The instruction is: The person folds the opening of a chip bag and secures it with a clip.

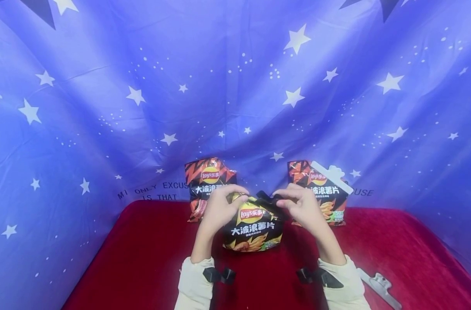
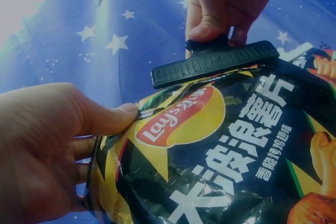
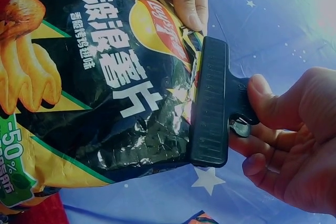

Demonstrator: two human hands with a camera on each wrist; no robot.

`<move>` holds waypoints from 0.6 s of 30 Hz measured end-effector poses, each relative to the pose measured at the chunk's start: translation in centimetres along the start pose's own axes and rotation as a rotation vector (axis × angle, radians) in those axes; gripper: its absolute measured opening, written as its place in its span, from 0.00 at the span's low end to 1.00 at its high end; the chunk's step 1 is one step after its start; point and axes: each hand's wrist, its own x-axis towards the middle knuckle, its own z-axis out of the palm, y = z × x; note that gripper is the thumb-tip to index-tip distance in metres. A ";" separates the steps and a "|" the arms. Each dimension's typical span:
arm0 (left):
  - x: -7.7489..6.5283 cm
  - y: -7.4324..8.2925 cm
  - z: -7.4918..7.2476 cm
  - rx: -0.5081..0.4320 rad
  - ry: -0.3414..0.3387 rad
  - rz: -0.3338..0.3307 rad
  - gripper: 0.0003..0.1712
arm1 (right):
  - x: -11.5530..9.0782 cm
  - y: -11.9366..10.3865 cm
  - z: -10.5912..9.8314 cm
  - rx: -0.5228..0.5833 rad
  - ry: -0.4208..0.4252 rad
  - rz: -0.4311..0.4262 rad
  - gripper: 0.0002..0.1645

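A black and yellow potato chip bag (image 1: 254, 230) stands at the middle of the table, its printed front facing me. My left hand (image 1: 222, 206) pinches the bag's upper left corner, thumb on the front, as the left wrist view shows. A black bag clip (image 3: 211, 103) lies along the right part of the bag's top edge. Its handle is between the thumb and fingers of my right hand (image 1: 304, 206). In the left wrist view the clip (image 2: 215, 64) spans the top edge above the round logo, short of the left corner.
Behind stand two red and black chip bags, one on the left (image 1: 210, 176) and one on the right (image 1: 328, 206). A white clip (image 1: 330, 175) sits slanted across the right one's top corner. Another pale clip (image 1: 380, 286) lies on the red cloth (image 1: 142, 267) beside my right sleeve.
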 end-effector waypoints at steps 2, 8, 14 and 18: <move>0.0 0.0 0.0 -0.004 0.000 0.001 0.06 | 0.0 0.0 0.0 0.001 0.000 0.000 0.14; 0.0 0.1 0.0 -0.003 0.001 -0.005 0.07 | 0.0 0.1 0.0 0.008 -0.006 -0.009 0.14; 0.0 0.1 0.0 0.006 0.002 -0.010 0.07 | 0.1 0.3 0.1 0.031 -0.016 -0.011 0.14; 0.0 0.0 0.1 0.012 0.007 -0.009 0.07 | 0.0 0.4 0.2 0.022 -0.013 -0.014 0.14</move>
